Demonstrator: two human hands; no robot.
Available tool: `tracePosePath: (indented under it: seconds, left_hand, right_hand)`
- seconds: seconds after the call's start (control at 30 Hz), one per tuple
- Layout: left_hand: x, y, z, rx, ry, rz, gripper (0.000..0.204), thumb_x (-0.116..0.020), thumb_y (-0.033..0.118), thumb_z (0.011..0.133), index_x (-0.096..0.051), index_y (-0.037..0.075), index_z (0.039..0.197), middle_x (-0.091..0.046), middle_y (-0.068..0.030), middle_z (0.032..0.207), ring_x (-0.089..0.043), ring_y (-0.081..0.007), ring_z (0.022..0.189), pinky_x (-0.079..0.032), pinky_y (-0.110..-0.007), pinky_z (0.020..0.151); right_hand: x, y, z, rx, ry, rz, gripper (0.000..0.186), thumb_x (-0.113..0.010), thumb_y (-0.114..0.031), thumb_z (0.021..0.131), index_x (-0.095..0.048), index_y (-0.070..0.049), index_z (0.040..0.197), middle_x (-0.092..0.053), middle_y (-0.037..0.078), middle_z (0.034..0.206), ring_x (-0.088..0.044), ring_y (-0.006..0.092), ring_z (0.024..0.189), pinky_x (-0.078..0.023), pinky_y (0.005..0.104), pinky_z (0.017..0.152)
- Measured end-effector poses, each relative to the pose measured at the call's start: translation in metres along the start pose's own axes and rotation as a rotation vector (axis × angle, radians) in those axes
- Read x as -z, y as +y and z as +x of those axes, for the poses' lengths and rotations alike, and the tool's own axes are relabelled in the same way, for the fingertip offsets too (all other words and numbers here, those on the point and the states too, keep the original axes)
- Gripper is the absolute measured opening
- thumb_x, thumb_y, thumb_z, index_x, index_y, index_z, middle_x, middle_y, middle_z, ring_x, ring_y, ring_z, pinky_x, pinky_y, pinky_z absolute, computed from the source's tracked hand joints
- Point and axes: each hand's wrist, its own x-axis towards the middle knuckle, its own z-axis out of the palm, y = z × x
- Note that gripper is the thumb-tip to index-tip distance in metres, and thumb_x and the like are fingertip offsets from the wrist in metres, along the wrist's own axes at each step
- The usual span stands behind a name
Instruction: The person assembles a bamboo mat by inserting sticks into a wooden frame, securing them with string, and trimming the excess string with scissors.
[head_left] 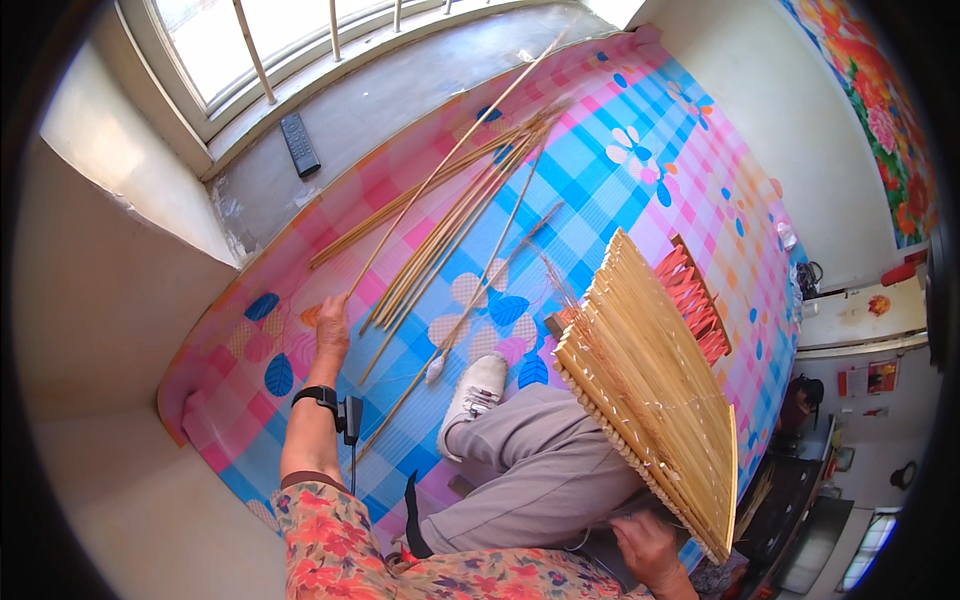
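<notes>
My left hand (333, 318) is closed round the lower end of a long dry stalk (428, 187), which slants up toward the window. Beside it, a loose bundle of stalks (455, 225) is spread over the checked sheet. A mat of straw-coloured stalks (655, 385), lashed side by side with white thread, stands tilted to the right of my bent leg. My right hand (645, 545) is down by the mat's near edge, its fingers curled. Whatever those fingers hold, if anything, I cannot make out. Thin seed-head stalks (568, 290) lean at the mat's left edge.
Pink and blue plastic sheeting (600, 185) covers the raised surface under me. A dark remote control (299, 145) lies on the grey sill below the barred window. Behind the mat is a red-strung wooden frame (692, 300). My shoe (474, 400) rests near the stalks.
</notes>
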Motion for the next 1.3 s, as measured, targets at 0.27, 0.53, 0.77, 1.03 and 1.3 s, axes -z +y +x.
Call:
tracePosePath:
  seconds: [0.27, 0.53, 0.77, 1.03, 1.3]
  left_hand:
    - [0.000, -0.030, 0.000, 0.098, 0.021, 0.361, 0.020, -0.049, 0.004, 0.084, -0.067, 0.004, 0.093, -0.062, -0.0205, 0.092, -0.058, -0.0358, 0.088, -0.045, -0.044, 0.078]
    - [-0.020, 0.023, 0.008, -0.137, 0.118, 0.406, 0.009, -0.055, 0.009, 0.080, -0.062, 0.003, 0.082, -0.062, -0.0182, 0.086, -0.059, -0.0361, 0.088, -0.047, -0.048, 0.075]
    - [-0.072, 0.041, 0.016, -0.081, -0.092, 0.328, 0.011, -0.055, 0.009, 0.078, -0.064, 0.003, 0.080, -0.062, -0.0176, 0.085, -0.060, -0.0384, 0.083, -0.048, -0.050, 0.073]
    - [-0.093, 0.034, 0.018, -0.014, -0.067, 0.368, 0.012, -0.056, 0.010, 0.079, -0.066, 0.003, 0.080, -0.063, -0.0178, 0.085, -0.061, -0.0379, 0.084, -0.049, -0.049, 0.073]
    - [-0.100, 0.036, 0.016, -0.049, -0.031, 0.469, 0.013, -0.054, 0.008, 0.079, -0.067, 0.005, 0.081, -0.065, -0.0162, 0.082, -0.064, -0.0346, 0.079, -0.051, -0.049, 0.069]
  right_hand:
    - [-0.003, 0.005, 0.002, 0.006, -0.050, -0.006, 0.019, -0.070, -0.003, 0.076, -0.066, -0.006, 0.095, -0.060, 0.011, 0.079, -0.061, 0.0295, 0.072, -0.050, 0.0382, 0.062]
    - [-0.004, 0.000, 0.011, 0.069, 0.054, -0.089, 0.009, -0.061, -0.008, 0.080, -0.063, -0.008, 0.089, -0.059, 0.013, 0.086, -0.059, 0.0310, 0.081, -0.049, 0.0419, 0.076]
    - [-0.008, 0.004, 0.001, 0.027, 0.040, -0.103, 0.007, -0.061, -0.008, 0.082, -0.065, -0.008, 0.088, -0.061, 0.013, 0.087, -0.060, 0.0308, 0.082, -0.049, 0.0422, 0.077]
    - [-0.014, 0.013, -0.007, 0.087, 0.066, -0.194, 0.012, -0.060, -0.010, 0.083, -0.066, -0.006, 0.093, -0.063, 0.014, 0.092, -0.062, 0.0295, 0.086, -0.049, 0.0428, 0.080]
    - [-0.010, 0.007, -0.001, 0.034, -0.025, -0.153, 0.014, -0.059, -0.013, 0.084, -0.067, -0.007, 0.094, -0.063, 0.014, 0.098, -0.061, 0.0316, 0.096, -0.046, 0.0444, 0.088]
